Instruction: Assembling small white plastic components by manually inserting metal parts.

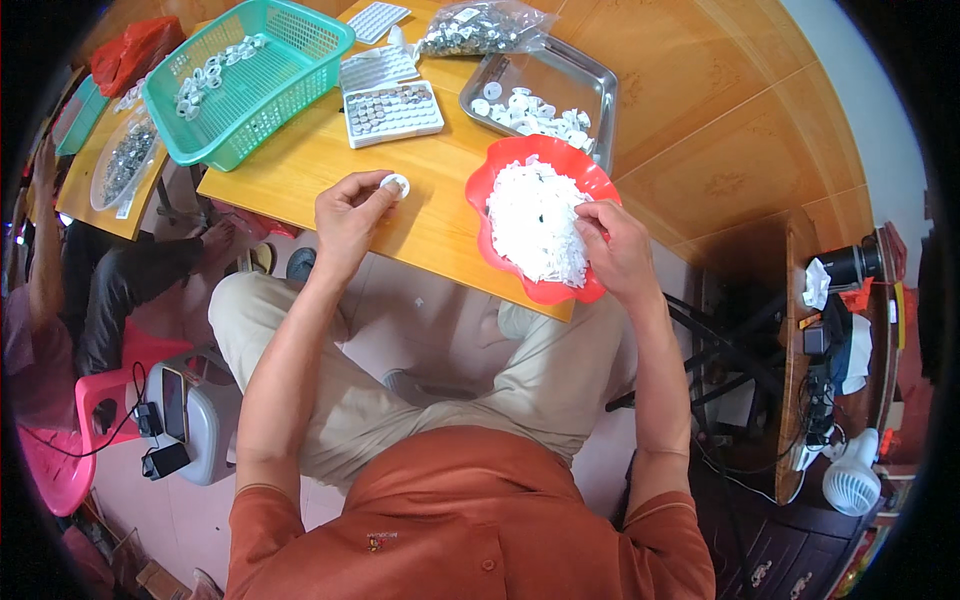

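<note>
Pinched between the thumb and fingers of my left hand (347,218) is a small white round plastic part (398,186), held just above the wooden table (300,160). My right hand (622,252) is at the right side of a red scalloped bowl (477,190). Its fingers are closed at the edge of a heap of small white plastic strips (530,215) in the bowl; whatever they hold is hidden. Beyond my left hand lies a white tray (398,136) with rows of small round metallic pieces.
A steel tray (598,75) of white parts stands behind the bowl, beside a clear bag (480,30) of metal pieces. A green basket (250,120) with white rings is at far left. Another person (110,280) sits on the left. A shelf with a small fan (852,475) stands at right.
</note>
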A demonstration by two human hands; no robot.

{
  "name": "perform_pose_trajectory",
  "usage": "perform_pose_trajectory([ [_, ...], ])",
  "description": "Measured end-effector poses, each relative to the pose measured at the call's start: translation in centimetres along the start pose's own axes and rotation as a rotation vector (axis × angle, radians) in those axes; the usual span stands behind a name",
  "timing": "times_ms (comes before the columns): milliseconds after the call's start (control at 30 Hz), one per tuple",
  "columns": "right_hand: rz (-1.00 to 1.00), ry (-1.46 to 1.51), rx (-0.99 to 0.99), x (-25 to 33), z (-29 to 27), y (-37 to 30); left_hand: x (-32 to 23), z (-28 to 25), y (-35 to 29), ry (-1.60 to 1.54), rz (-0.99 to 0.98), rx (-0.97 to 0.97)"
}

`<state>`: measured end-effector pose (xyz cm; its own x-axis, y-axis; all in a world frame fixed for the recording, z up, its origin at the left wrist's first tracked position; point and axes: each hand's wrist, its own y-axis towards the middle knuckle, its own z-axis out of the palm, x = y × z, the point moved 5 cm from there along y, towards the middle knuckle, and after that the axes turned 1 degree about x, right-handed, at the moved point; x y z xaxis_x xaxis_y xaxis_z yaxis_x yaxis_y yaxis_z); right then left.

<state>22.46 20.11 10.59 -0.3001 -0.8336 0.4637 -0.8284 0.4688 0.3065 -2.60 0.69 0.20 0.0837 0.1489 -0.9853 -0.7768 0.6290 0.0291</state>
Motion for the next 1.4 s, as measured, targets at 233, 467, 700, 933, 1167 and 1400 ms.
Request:
perform_pose_trajectory([
  [233, 0.012, 0.073, -0.046, 0.6, -0.4, -0.4, -0.3, 0.3, -0.6, -0.045, 0.014, 0.001],
  [467, 0.16, 0.287, -0.04, -0.7, 0.0, -0.6, -0.9, 0.9, -1.7, -0.122, -0.047, 0.001],
  [700, 0.274, 0.823, -0.07, -2.1, 1.0, -0.5, -2.5, 2.6, -3.0, -0.195, -0.083, 0.069],
  [933, 0.281, 0.898, -0.067, -2.7, 1.4, -0.6, -4.4, 5.0, -4.5, -0.289, -0.076, 0.091],
  [1167, 0.337, 0.897, -0.078, -1.5, 1.8, -0.7, -5.5, 7.4, -5.8, -0.235, -0.042, 0.165],
  [1400, 0.341, 1.039, -0.148, 1.7, 2.1, -0.3, -5.4, 10.2, -6.6, -0.301, -0.104, 0.255],
])
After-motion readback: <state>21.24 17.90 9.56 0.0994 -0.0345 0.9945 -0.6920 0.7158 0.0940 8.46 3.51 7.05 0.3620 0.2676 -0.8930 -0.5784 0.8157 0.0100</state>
